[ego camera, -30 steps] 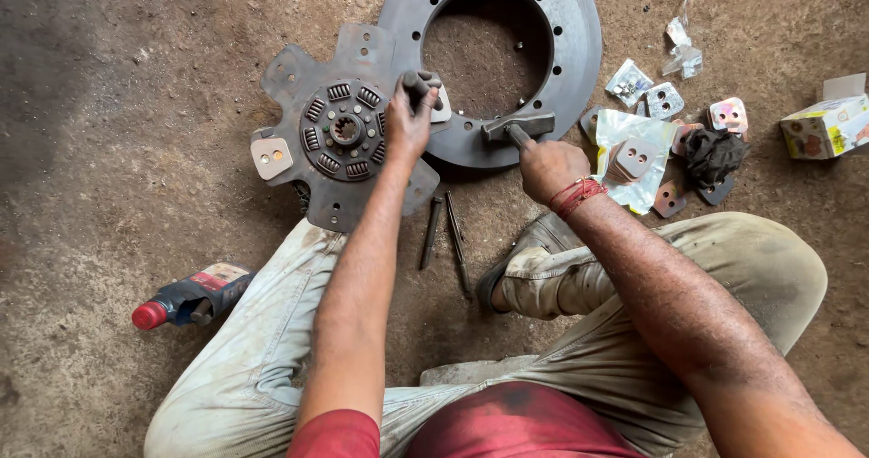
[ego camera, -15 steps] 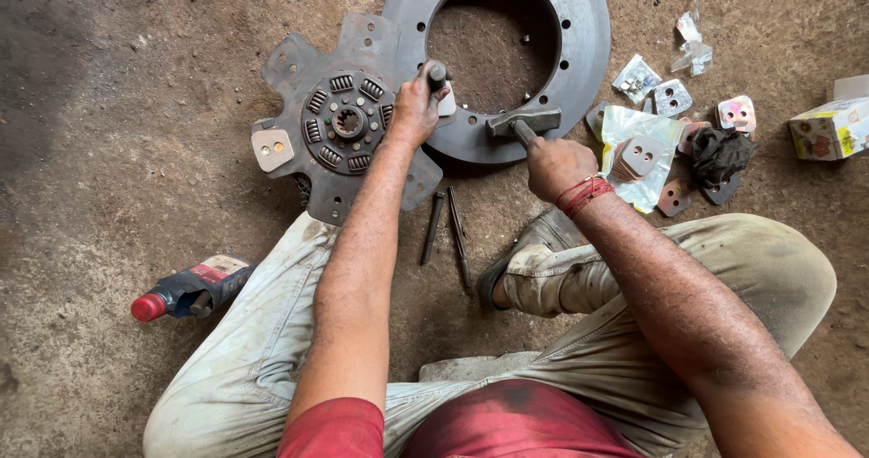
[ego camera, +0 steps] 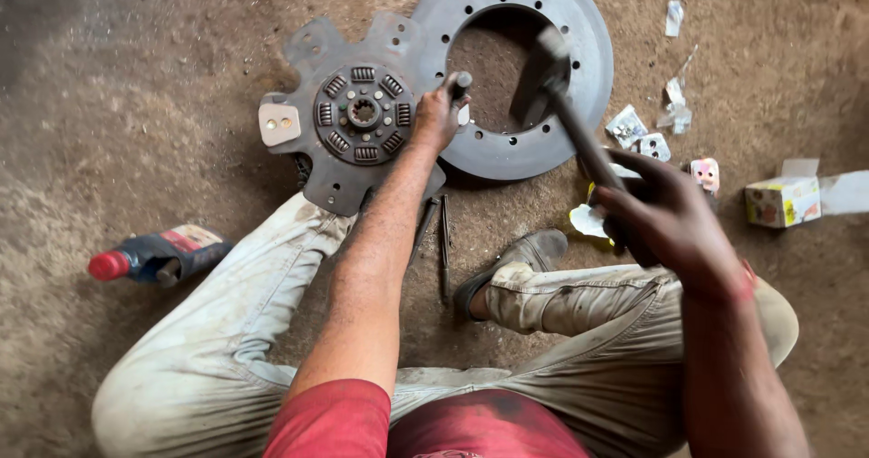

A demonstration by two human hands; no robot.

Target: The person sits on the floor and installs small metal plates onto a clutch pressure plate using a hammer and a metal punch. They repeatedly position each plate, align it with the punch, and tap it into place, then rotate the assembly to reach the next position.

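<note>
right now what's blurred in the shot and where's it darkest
Head view: the hammer and right hand are smeared by motion; the left hand on the punch and the clutch disc stay sharp; the top left floor lies darkest.

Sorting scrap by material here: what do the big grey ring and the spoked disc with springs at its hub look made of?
The big grey ring looks like cast iron or steel: dull, matte grey, thick, with drilled holes. The spoked disc seems stamped steel, dark and grimy, with metal coil springs round a splined hub; one pale pad on an arm may be a friction material, though that is uncertain.
</note>
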